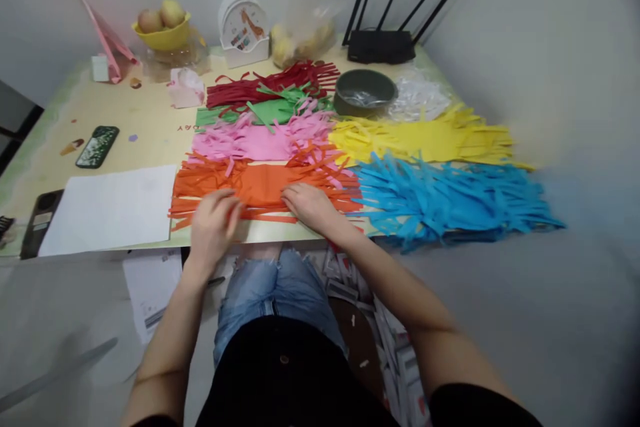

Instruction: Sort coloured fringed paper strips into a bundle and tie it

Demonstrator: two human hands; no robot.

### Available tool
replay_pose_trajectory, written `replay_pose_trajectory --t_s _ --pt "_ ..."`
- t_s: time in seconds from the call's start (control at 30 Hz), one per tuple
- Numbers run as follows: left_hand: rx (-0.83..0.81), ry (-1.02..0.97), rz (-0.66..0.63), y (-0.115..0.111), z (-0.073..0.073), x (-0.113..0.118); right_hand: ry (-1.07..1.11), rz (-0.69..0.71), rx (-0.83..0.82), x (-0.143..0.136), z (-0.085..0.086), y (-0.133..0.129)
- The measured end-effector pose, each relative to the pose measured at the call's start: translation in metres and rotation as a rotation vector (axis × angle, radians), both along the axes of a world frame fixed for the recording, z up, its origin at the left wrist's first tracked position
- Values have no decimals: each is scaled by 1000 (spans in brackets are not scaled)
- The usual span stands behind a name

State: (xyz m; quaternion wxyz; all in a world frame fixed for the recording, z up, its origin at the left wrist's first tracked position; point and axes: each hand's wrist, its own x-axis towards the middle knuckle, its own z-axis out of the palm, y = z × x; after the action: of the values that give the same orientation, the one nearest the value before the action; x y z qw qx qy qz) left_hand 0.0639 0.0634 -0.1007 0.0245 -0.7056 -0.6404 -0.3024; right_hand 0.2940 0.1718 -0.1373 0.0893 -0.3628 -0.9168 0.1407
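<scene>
Fringed orange material [265,185] lies at the table's front edge, its strips spread to both sides. My left hand [214,220] is over its front left strips, fingers curled and blurred; whether they hold anything is hidden. My right hand [307,205] touches the front of its plain middle part, with fingertips pressed together at the edge. Behind it lie fringed pink [265,141], green [274,111] and dark red [250,92] pieces. To the right are a yellow fringed piece [430,140] and a blue one [450,197], which overhangs the front edge.
White paper [117,207] and two phones, one green [98,147] and one dark [41,223], lie left. A dark bowl [365,92], clear plastic [420,97], a router [381,47] and a yellow fruit bowl [167,39] stand farther back.
</scene>
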Motion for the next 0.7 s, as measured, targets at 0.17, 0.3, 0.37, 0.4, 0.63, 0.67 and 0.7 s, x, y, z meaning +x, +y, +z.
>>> replay_pose_trajectory --t_s 0.17,0.3,0.37,0.4,0.63,0.67,0.7 --pt "-418 44 -275 55 -9 25 -45 -43 -37 -2 11 -1" --pt "-481 27 -252 63 -21 16 -52 4 -80 -1 18 -2" --pt "-484 11 -245 61 -23 13 -56 -2 -95 -2 22 -3" --pt "-486 2 -240 60 -23 12 -58 -17 -102 -4 24 -3" --pt "-509 -23 -221 67 -18 9 -35 -150 -130 -13 28 -3" --pt "-514 -16 -219 69 -18 9 -23 -164 -132 -14 28 -2" --pt "-517 -7 -216 70 -17 9 -12 -174 -135 -14 27 0"
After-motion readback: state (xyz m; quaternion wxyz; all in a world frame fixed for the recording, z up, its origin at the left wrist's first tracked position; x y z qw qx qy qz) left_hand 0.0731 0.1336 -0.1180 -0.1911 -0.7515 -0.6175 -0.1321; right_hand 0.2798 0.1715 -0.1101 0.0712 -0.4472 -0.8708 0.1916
